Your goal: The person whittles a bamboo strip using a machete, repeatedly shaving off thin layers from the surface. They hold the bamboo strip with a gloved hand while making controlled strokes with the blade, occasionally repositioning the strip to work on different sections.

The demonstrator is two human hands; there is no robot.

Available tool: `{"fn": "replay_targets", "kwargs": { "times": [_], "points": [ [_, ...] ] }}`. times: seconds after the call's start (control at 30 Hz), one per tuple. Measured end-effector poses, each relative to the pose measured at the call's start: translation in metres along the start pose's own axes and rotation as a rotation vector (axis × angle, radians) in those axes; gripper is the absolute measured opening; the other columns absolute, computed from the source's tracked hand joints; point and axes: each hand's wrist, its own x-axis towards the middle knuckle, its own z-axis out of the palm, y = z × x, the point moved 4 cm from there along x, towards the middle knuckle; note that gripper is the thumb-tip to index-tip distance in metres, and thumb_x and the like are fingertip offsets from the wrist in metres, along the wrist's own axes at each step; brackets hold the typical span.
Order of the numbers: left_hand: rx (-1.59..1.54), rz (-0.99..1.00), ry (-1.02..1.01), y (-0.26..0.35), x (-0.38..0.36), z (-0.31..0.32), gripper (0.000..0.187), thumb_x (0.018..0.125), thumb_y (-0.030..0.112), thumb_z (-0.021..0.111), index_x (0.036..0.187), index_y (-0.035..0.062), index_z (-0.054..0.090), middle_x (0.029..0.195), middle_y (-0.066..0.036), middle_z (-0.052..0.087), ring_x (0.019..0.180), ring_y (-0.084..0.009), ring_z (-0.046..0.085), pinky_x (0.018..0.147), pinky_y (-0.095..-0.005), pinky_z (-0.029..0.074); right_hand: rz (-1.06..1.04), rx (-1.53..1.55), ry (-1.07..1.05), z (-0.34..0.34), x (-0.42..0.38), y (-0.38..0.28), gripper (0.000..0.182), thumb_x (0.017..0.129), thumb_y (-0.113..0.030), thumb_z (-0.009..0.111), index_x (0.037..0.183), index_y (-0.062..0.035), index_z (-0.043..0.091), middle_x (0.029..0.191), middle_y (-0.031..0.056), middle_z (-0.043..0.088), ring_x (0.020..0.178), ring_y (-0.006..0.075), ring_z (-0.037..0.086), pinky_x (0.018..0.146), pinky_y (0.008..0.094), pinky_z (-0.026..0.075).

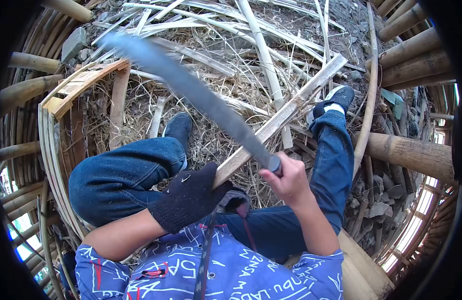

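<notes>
My left hand [188,197], in a black glove, is wrapped round the lower end of a split wooden strip [281,117]. The strip slants up and right from my lap towards my shoe. Bare and closed, my right hand [288,180] grips the handle of a long machete [206,100]. Its dark blade crosses above the strip and points to the upper left, with the tip blurred. Where the two overlap, I cannot tell whether the blade touches the wood.
Shavings and split strips [211,55] litter the ground around my shoes. A curved bundle of strips [51,145] stands at the left. Bamboo poles [411,152] lie stacked on the right, with broken stones [378,207] below. A grey block [74,44] sits at the upper left.
</notes>
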Motion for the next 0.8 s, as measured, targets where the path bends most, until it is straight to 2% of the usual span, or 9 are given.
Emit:
{"fn": "replay_targets", "kwargs": {
  "times": [0.1,0.2,0.3,0.37,0.47,0.53,0.67,0.73,0.8],
  "points": [
    [0.012,0.036,0.076,0.004,-0.001,-0.006,0.030,0.085,0.027,0.066,0.092,0.0023,0.050,0.060,-0.021,0.057,0.058,-0.0417,0.061,0.050,-0.0475,0.048,-0.012,-0.128,-0.044,-0.001,0.002,0.008,0.053,0.081,-0.053,0.066,0.074,-0.0018,0.054,0.059,0.0136,0.056,0.055,0.0336,0.061,0.049,0.0389,0.047],
    [0.060,-0.090,-0.071,0.006,0.005,-0.005,0.038,0.086,0.036,0.063,0.098,0.0010,0.053,0.072,-0.026,0.062,0.069,-0.0440,0.064,0.062,-0.0511,0.050,-0.027,-0.191,-0.022,-0.003,-0.001,0.021,0.053,0.079,-0.053,0.068,0.073,-0.0026,0.052,0.060,0.0132,0.056,0.055,0.0329,0.061,0.049,0.0390,0.047],
    [0.100,-0.079,-0.053,0.004,0.004,-0.003,0.038,0.086,0.036,0.063,0.097,0.0007,0.053,0.069,-0.025,0.062,0.067,-0.0437,0.063,0.060,-0.0508,0.050,-0.039,-0.208,0.001,-0.005,0.000,0.023,0.053,0.077,-0.053,0.070,0.072,-0.0031,0.053,0.059,0.0122,0.056,0.054,0.0318,0.060,0.049,0.0384,0.048],
    [0.128,0.071,0.056,0.008,0.004,-0.002,0.030,0.084,0.025,0.067,0.094,0.0017,0.050,0.057,-0.020,0.057,0.055,-0.0408,0.060,0.047,-0.0475,0.046,-0.049,-0.211,0.020,-0.008,0.000,0.024,0.053,0.076,-0.053,0.070,0.072,-0.0033,0.053,0.059,0.0119,0.057,0.053,0.0314,0.060,0.049,0.0382,0.048],
    [0.164,0.091,0.068,0.007,0.002,-0.001,0.030,0.084,0.025,0.067,0.093,0.0019,0.050,0.057,-0.020,0.056,0.054,-0.0404,0.060,0.046,-0.0474,0.046,-0.077,-0.205,0.039,-0.009,0.001,0.027,0.053,0.074,-0.054,0.071,0.073,-0.0033,0.054,0.060,0.0116,0.057,0.053,0.0305,0.060,0.049,0.0380,0.048],
    [0.154,0.096,0.075,0.007,0.001,-0.001,0.029,0.084,0.025,0.067,0.093,0.0021,0.050,0.057,-0.019,0.057,0.054,-0.0404,0.060,0.046,-0.0473,0.046,-0.038,-0.237,0.010,-0.007,-0.002,0.032,0.064,0.076,-0.063,0.064,0.079,0.0000,0.058,0.063,0.0141,0.057,0.057,0.0327,0.060,0.051,0.0381,0.046],
    [0.127,0.097,0.064,0.009,0.001,-0.006,0.028,0.084,0.025,0.067,0.091,0.0030,0.050,0.060,-0.020,0.058,0.056,-0.0398,0.061,0.048,-0.0471,0.047,-0.070,-0.256,0.034,-0.011,-0.001,0.031,0.055,0.074,-0.056,0.071,0.076,-0.0029,0.057,0.060,0.0116,0.058,0.054,0.0303,0.061,0.050,0.0378,0.048],
    [0.128,0.048,0.035,0.005,-0.002,-0.007,0.028,0.085,0.025,0.066,0.090,0.0032,0.050,0.061,-0.020,0.058,0.057,-0.0397,0.061,0.049,-0.0472,0.047,0.016,-0.277,0.085,-0.020,-0.002,0.047,0.054,0.076,-0.055,0.069,0.075,-0.0026,0.057,0.060,0.0119,0.058,0.054,0.0308,0.061,0.050,0.0380,0.047],
    [0.126,-0.001,0.001,0.002,-0.003,-0.007,0.028,0.086,0.026,0.065,0.090,0.0034,0.050,0.062,-0.020,0.058,0.058,-0.0397,0.062,0.050,-0.0473,0.048,0.327,-0.228,0.063,-0.039,0.000,0.072,0.053,0.081,-0.055,0.066,0.073,-0.0032,0.057,0.056,0.0124,0.056,0.054,0.0314,0.060,0.049,0.0393,0.045]
  ]
}}
